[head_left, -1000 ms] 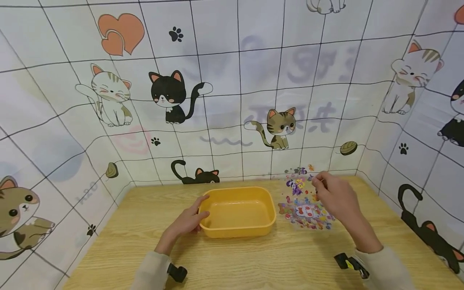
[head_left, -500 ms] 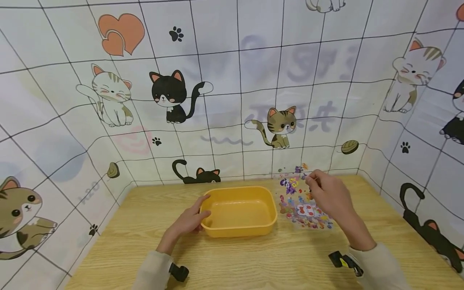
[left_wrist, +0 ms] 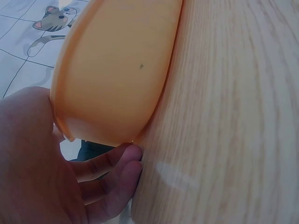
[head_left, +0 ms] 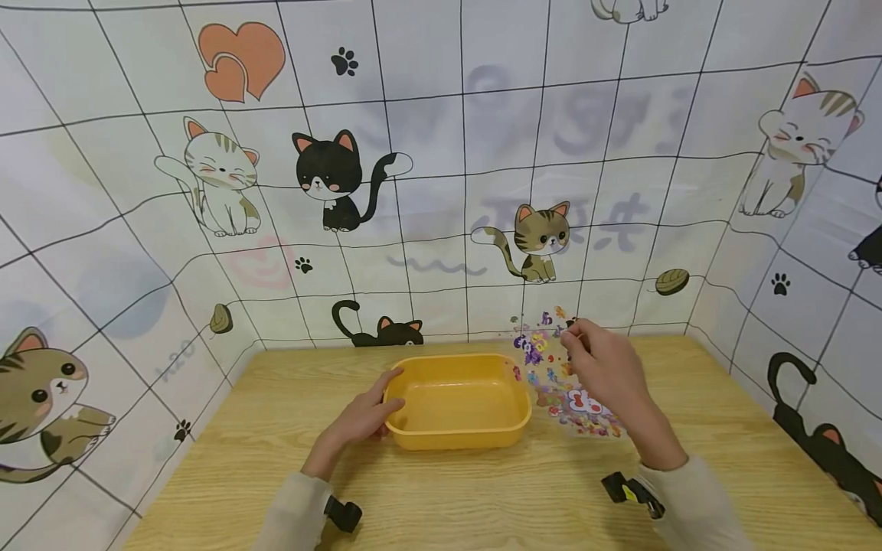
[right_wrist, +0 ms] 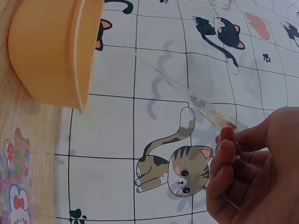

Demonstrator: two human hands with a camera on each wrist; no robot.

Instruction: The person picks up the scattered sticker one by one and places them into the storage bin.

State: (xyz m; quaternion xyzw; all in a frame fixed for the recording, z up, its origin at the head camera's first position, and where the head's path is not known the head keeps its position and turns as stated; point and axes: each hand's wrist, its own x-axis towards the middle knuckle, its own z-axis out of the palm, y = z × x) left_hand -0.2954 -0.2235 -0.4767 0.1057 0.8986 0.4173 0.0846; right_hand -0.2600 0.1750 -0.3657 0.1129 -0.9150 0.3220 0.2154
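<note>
Right hand [head_left: 609, 363] pinching the corner of a clear sticker sheet [head_left: 534, 348] between thumb and index finger, other fingers curled in; sheet is raised off the tabletop [head_left: 482, 505] toward its back right, seen almost edge-on in the right wrist view, small purple, yellow and orange prints on it. In the head view its near edge overlaps the tub's right rim; right wrist view shows it apart from the tub. Second sticker sheet [right_wrist: 18, 177] under that hand, flat on the tabletop's right half, just beside the tub, white bunny with red bow on it. Left hand [head_left: 358, 417] grips the left end of the yellow tub [head_left: 455, 442]: thumb over the rim, fingertips at the base of the end wall. Tub upright, near the middle of the tabletop's back edge; small dark speck [left_wrist: 142, 66] on its outer wall. Cream sleeves [head_left: 296, 513], black device on each wrist. Beyond the back edge, white gridded wall covering [head_left: 427, 191] with cartoon cats, paw prints, hearts.
</note>
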